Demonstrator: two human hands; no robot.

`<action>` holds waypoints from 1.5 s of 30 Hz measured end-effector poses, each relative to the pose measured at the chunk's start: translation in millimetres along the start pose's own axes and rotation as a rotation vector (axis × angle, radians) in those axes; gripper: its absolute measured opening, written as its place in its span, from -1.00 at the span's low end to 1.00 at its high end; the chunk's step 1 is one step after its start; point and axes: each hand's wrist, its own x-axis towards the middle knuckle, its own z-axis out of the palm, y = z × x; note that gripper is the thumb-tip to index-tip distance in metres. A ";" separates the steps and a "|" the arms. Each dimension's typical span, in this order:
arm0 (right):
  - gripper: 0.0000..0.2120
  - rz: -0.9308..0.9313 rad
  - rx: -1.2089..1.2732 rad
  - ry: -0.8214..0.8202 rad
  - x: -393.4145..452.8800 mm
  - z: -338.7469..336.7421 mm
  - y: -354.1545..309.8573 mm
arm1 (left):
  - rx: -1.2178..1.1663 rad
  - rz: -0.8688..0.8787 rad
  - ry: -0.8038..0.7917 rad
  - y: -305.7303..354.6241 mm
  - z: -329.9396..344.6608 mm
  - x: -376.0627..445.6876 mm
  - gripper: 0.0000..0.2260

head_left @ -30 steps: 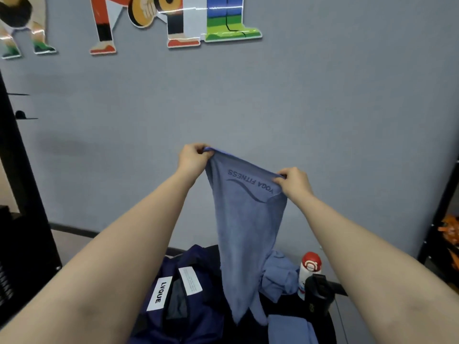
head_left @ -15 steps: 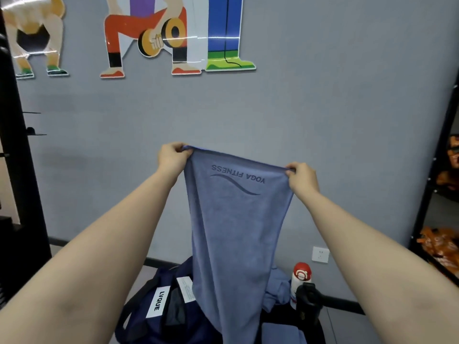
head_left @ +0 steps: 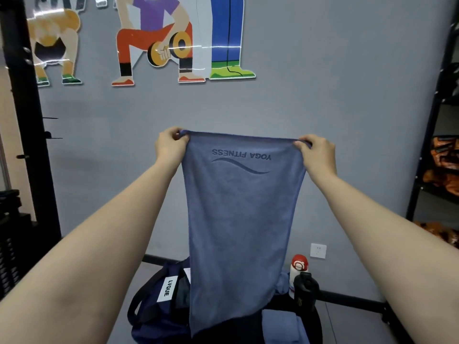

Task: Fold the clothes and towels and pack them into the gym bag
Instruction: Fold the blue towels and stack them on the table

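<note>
Head view, nearest first: two bare forearms reaching up from the lower corners toward frame centre. At lower centre, dark navy fabric gym bag with a white "LVQUE" label, lying open; just right of it a folded blue-grey cloth, at the bottom edge. Lower right of centre, black-lidded bottle in front of white bottle with red cap. Hanging through frame centre, long blue-grey microfibre towel, printed "YOGA FITNESS" upside down near its top edge, stretched flat and falling in front of the bag. Left hand pinching the towel's upper left corner, fingers curled; right hand pinching the upper right corner likewise. Behind, grey wall with white wall socket at lower right and colourful cartoon exercise decals at upper left. Black metal rack along the right edge.
</note>
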 end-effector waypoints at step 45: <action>-0.77 0.376 -0.165 -0.513 -162.4 137.4 184.0 | 0.270 -0.546 -0.172 -264.1 46.5 -109.1 -0.75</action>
